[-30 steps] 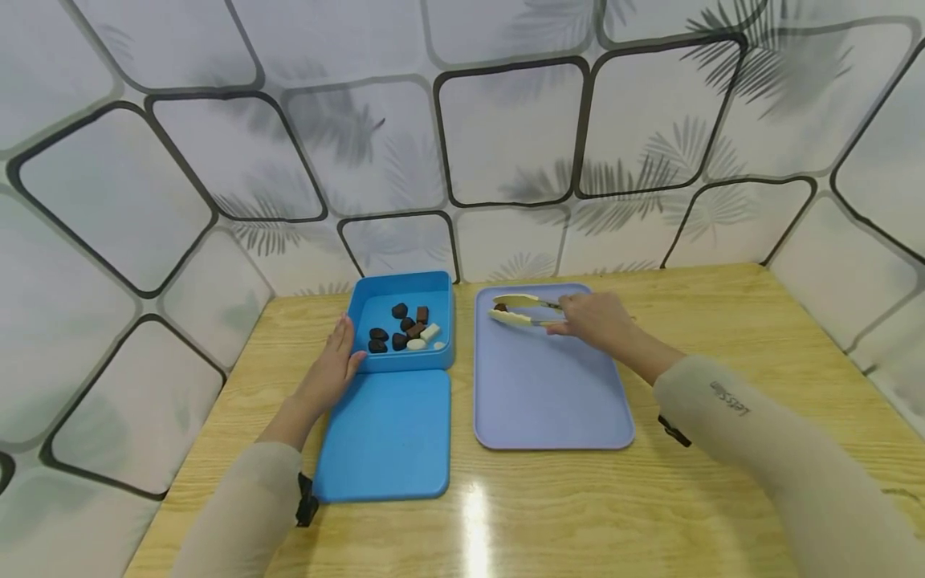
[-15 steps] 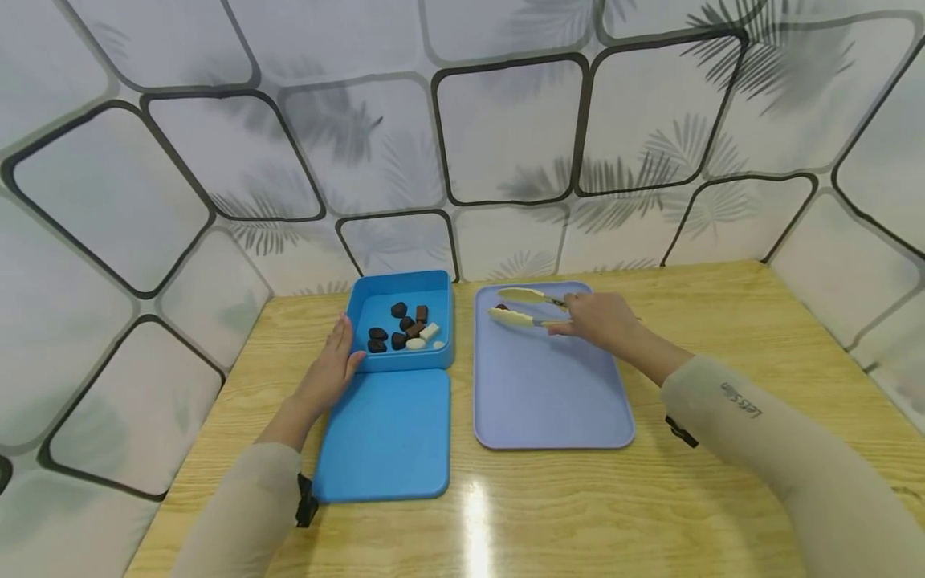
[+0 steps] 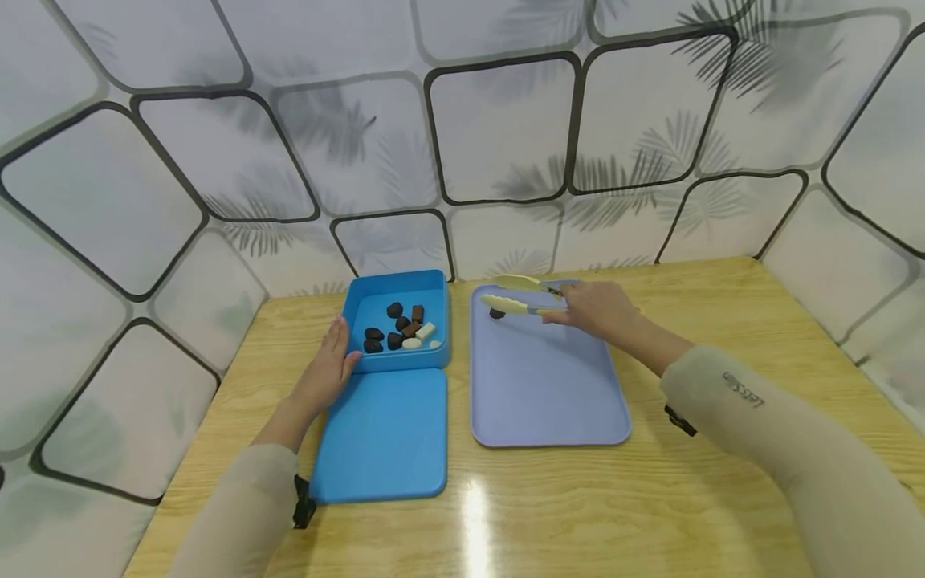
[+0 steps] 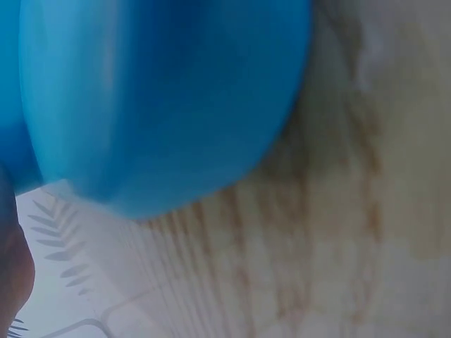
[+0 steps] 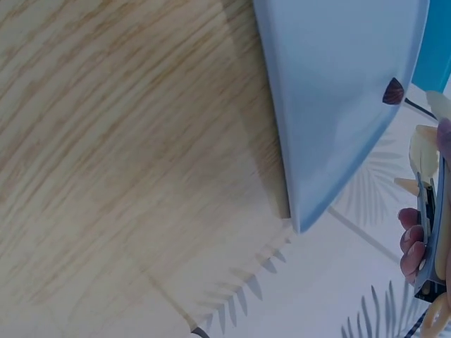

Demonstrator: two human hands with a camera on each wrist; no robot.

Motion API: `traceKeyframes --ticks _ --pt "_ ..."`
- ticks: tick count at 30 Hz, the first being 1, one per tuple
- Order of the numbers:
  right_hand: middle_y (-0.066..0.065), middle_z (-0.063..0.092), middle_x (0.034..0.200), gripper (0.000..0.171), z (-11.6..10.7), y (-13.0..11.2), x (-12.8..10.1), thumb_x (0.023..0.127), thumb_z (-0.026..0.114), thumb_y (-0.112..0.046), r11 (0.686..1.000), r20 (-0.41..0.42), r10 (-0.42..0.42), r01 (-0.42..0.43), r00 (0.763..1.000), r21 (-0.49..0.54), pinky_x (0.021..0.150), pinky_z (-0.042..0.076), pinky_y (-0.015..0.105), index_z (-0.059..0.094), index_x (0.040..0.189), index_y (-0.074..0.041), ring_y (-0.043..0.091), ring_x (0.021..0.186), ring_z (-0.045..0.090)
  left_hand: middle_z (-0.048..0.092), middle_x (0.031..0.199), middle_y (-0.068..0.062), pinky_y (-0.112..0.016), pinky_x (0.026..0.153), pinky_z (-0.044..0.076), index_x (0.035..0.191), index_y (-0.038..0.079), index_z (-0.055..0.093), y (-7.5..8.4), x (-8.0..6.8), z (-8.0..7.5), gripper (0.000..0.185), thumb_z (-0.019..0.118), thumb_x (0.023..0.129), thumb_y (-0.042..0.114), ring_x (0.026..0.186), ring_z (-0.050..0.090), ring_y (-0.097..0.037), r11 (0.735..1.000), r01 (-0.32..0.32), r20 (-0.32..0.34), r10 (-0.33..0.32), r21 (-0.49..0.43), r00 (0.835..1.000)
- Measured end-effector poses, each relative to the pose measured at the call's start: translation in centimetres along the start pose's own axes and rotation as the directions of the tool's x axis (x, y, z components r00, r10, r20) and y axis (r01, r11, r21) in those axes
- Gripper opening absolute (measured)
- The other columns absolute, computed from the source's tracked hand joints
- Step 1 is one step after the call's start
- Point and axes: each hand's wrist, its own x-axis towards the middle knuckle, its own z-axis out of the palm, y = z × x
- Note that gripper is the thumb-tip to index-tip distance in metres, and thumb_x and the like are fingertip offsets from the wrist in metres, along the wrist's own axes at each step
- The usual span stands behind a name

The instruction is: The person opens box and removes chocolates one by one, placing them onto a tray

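Observation:
My right hand [image 3: 594,309] grips cream tongs [image 3: 515,295] over the far end of the lavender tray [image 3: 549,401]; the tong tips stand apart with nothing between them. A dark brown chocolate piece [image 3: 496,313] lies on the tray just under the tips, seen also in the right wrist view as a chocolate piece [image 5: 393,91] on the tray [image 5: 331,84]. My left hand [image 3: 328,369] rests flat against the left side of the blue box [image 3: 357,301], which holds several dark, brown and white pieces [image 3: 400,329]. The left wrist view shows only the blurred blue box [image 4: 155,98].
The blue lid [image 3: 383,437] lies flat in front of the box, left of the tray. A wooden tabletop [image 3: 723,321] spreads right of the tray. Patterned white walls [image 3: 499,136] close in behind and at both sides.
The tongs have opened and lifted a little, leaving the dark piece lying on the tray. The left hand has stayed on the box.

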Motion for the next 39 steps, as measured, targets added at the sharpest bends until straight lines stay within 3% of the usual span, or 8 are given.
traceKeyframes --ticks 7,17,21,28,33,39 --pt "0.006 0.052 0.056 0.062 -0.7 -0.2 0.6 0.075 0.065 -0.065 1.000 0.015 -0.004 0.004 1.000 -0.009 0.034 0.033 0.030 0.062 0.079 -0.003 0.014 0.040 0.040 -0.002 0.157 -0.023 -0.055 0.114 0.012 0.148 -0.007 0.001 -0.1 -0.1 -0.2 0.067 0.031 0.104 0.033 0.144 0.003 -0.040 1.000 0.001 0.026 -0.001 0.008 1.000" --pt "0.011 0.063 0.066 0.070 -1.5 -0.9 1.7 0.077 0.061 -0.067 0.999 -0.021 -0.035 0.035 0.999 -0.019 0.037 0.016 0.025 0.069 0.096 0.000 0.012 0.037 0.032 0.001 0.157 -0.024 -0.058 0.113 0.013 0.148 -0.007 0.004 0.0 -0.5 -0.2 0.070 0.028 0.103 0.040 0.143 0.004 -0.042 0.998 -0.044 -0.030 0.043 -0.046 0.999" --pt "0.010 0.067 0.074 0.076 -2.1 -1.8 2.5 0.076 0.058 -0.071 1.000 0.050 -0.013 0.014 0.999 -0.006 0.035 0.021 0.025 0.068 0.102 -0.001 0.014 0.039 0.041 0.000 0.157 -0.023 -0.056 0.113 0.010 0.149 -0.005 0.002 0.1 -0.7 -0.1 0.071 0.027 0.103 0.043 0.144 0.003 -0.040 0.995 -0.071 -0.055 0.067 -0.069 0.996" --pt "0.012 0.070 0.097 0.089 -3.3 -3.6 4.0 0.073 0.054 -0.078 0.999 0.186 0.040 -0.046 0.982 0.029 0.037 0.036 0.028 0.063 0.116 -0.001 0.020 0.056 0.060 -0.001 0.157 -0.023 -0.057 0.113 0.011 0.148 -0.007 0.002 -0.2 -0.3 -0.2 0.067 0.029 0.104 0.036 0.144 0.002 -0.041 0.999 -0.020 -0.002 0.020 -0.035 1.000" --pt "0.015 0.065 0.115 0.101 -3.8 -4.8 4.9 0.069 0.049 -0.084 0.990 0.273 0.073 -0.103 0.959 0.096 0.045 0.046 0.032 0.056 0.126 0.000 0.026 0.073 0.064 -0.002 0.157 -0.022 -0.056 0.114 0.013 0.149 -0.006 0.001 -0.2 -0.2 -0.3 0.067 0.032 0.104 0.033 0.144 0.003 -0.041 1.000 -0.003 0.021 0.004 -0.006 1.000" --pt "0.015 0.065 0.111 0.104 -4.2 -5.9 5.9 0.068 0.048 -0.086 0.976 0.313 0.078 -0.137 0.947 0.170 0.052 0.050 0.035 0.056 0.127 -0.001 0.027 0.079 0.063 -0.003 0.158 -0.020 -0.056 0.113 0.014 0.149 -0.004 -0.001 -0.1 -0.2 -0.4 0.070 0.031 0.103 0.039 0.143 0.005 -0.042 1.000 0.006 0.030 -0.006 -0.010 1.000"
